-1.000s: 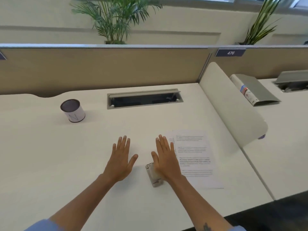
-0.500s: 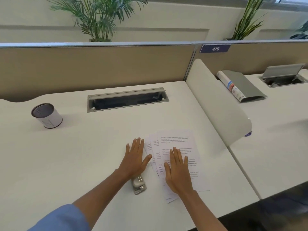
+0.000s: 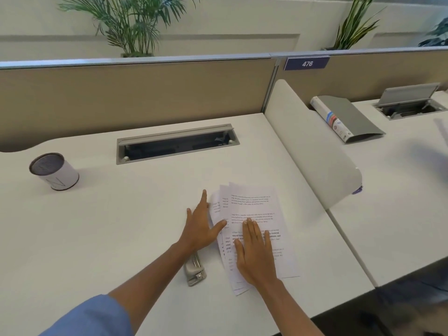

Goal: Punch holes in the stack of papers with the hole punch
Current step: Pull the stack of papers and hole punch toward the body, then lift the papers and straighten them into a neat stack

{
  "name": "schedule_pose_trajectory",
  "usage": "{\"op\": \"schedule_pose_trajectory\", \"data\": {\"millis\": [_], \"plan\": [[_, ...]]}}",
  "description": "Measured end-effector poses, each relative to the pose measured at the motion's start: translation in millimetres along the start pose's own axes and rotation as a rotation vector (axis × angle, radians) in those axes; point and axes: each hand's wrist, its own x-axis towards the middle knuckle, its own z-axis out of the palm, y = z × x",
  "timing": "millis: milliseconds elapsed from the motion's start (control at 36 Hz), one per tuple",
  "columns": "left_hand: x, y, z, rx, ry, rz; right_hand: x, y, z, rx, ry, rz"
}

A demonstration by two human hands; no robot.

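Note:
A fanned stack of printed papers (image 3: 254,207) lies on the white desk (image 3: 121,226), right of centre. My right hand (image 3: 254,253) rests flat on the sheets with fingers spread. My left hand (image 3: 202,226) lies flat at the stack's left edge, its thumb and fingertips touching the paper. A grey metal hole punch (image 3: 195,270) sits on the desk just left of the stack, partly hidden under my left wrist. Neither hand grips anything.
A white tin can (image 3: 54,170) stands at the far left. An open cable tray (image 3: 177,144) is set into the desk ahead. A curved white divider (image 3: 312,146) borders the right side. A grey binder (image 3: 346,118) lies on the neighbouring desk.
My left hand has slid right, off the hole punch, to the stack's edge. My right hand moved from the punch onto the papers, which are now fanned out.

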Motion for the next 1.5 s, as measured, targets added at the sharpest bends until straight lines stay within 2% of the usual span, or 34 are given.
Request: {"op": "schedule_pose_trajectory", "data": {"millis": [83, 139, 306, 444, 750, 1000, 1056, 1111, 1222, 1389, 1500], "plan": [[-1, 10, 4, -0.028, 0.098, -0.042, 0, 1, 0, 0.014, 0.011, -0.005], [-5, 18, 8, -0.141, 0.134, -0.096, 0, 2, 0, 0.013, 0.01, -0.01], [-14, 37, 22, -0.455, 0.142, -0.27, 0, 5, -1, 0.008, 0.004, -0.01], [-20, 48, 31, -0.476, 0.134, -0.368, 1, 4, -3, 0.053, 0.015, 0.0], [-27, 47, 35, -0.419, 0.159, -0.359, 1, 3, -15, 0.163, 0.044, 0.033], [-40, 43, 5, -0.552, 0.166, -0.288, 12, 4, -54, 0.35, 0.234, 0.351], [-47, 40, -10, -0.55, 0.17, -0.253, 17, 4, -64, 0.424, 0.22, 0.414], [-54, 36, -26, -0.558, 0.176, -0.216, 23, 2, -73, 0.598, 0.182, 0.456], [-71, 23, -62, -0.658, 0.159, -0.214, 33, -14, -90, 0.902, 0.051, 0.458], [-98, 1, -117, -0.642, 0.154, -0.177, 37, -64, -92, 1.105, -0.11, 0.367], [-117, -16, -151, -0.653, 0.168, -0.164, 36, -107, -87, 1.14, -0.195, 0.303]]}}
